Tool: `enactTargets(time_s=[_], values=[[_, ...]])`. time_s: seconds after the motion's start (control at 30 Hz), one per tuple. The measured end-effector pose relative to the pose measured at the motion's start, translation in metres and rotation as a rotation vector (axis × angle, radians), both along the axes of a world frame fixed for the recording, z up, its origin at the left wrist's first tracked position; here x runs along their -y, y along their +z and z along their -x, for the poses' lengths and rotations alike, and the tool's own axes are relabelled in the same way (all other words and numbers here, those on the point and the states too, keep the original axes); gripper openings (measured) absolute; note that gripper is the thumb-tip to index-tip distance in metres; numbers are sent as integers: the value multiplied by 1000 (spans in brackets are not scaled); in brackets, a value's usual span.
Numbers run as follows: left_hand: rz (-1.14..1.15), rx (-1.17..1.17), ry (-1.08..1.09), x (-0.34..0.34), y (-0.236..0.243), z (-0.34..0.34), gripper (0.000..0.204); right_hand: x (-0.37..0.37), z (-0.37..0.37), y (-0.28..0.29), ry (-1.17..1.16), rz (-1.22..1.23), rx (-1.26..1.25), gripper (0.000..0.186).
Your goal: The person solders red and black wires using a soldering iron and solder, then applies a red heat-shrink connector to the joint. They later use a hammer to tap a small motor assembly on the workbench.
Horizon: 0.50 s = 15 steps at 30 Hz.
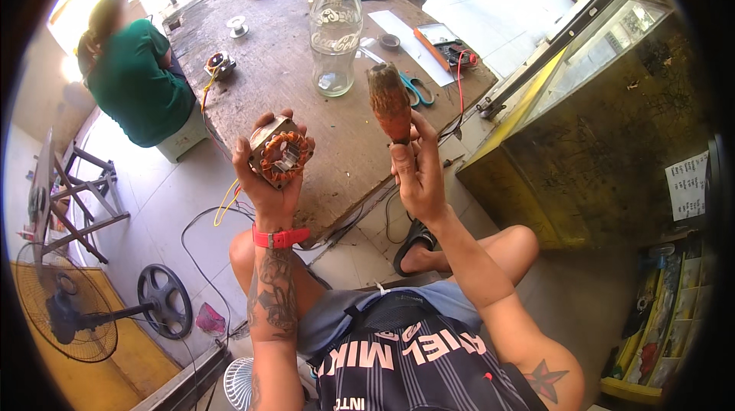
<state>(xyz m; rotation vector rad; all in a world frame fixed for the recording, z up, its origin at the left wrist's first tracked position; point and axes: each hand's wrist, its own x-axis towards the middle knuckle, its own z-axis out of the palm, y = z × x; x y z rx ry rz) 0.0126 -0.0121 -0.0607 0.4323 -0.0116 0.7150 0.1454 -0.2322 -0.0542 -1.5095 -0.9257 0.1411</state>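
Observation:
My left hand (264, 195) is closed around a motor stator (285, 157), a squarish metal core ringed with copper windings, its open middle turned toward me. In my right hand (419, 181) is a worn reddish-brown tool (389, 104) with a thick, frayed upper end; my fingers and thumb pinch its narrow lower end. I cannot make out its exact kind. Both things are held up above the near part of the wooden table (253, 104). Between and beyond my hands, a clear glass bottle (334, 66) with an orange top stands upright on the table.
Another stator (220, 65) with wires and a white spool (237, 26) lie at left. Blue-handled scissors (417, 92), a tape roll (390, 42) and a multimeter (458, 56) lie at right. A person in green (142, 81) sits left; another sits opposite. A fan (69, 311) lies lower left.

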Motion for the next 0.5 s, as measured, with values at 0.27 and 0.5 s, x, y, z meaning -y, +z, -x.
enactTargets(time_s=[0.27, 0.5], values=[[-40, -54, 3, -1, -4, -1, 67, 38, 24, 16, -108, 178, 43, 56], [-337, -51, 67, 3, 5, 3, 70, 34, 98, 29, 64, 286, 333, 50]])
